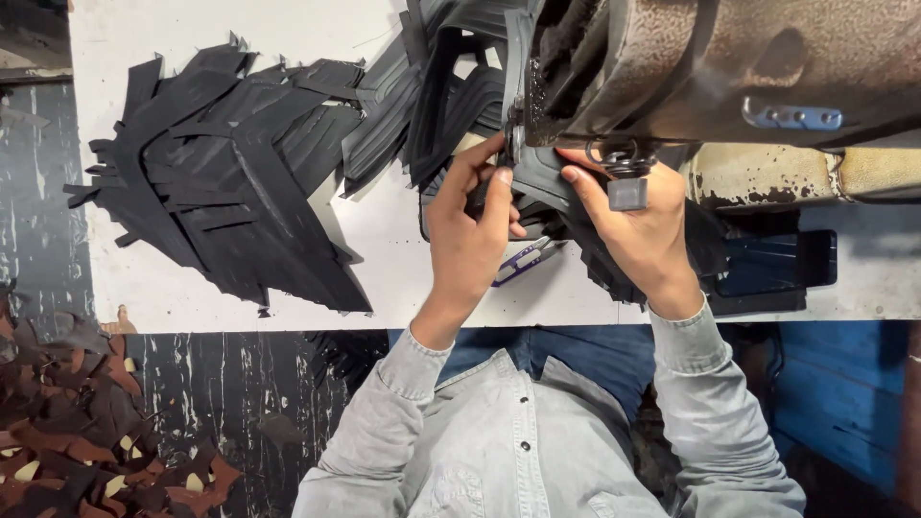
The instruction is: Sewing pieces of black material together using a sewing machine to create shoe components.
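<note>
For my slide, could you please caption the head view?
Both hands, left hand and right hand, hold a black piece at the sewing machine.

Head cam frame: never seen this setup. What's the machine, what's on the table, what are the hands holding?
One view only, from a camera on the person's head, looking down. The rusty brown bulk at the top is an industrial sewing machine, seen from above. Both hands hold a black cut piece at its needle area: left hand pinching it, right hand guiding beside it. On the white table lies a fanned stack of black cut strips, with more piled by the machine. Small purple thread snips lie between the hands. Brown and black offcuts cover the floor on the left.
</note>
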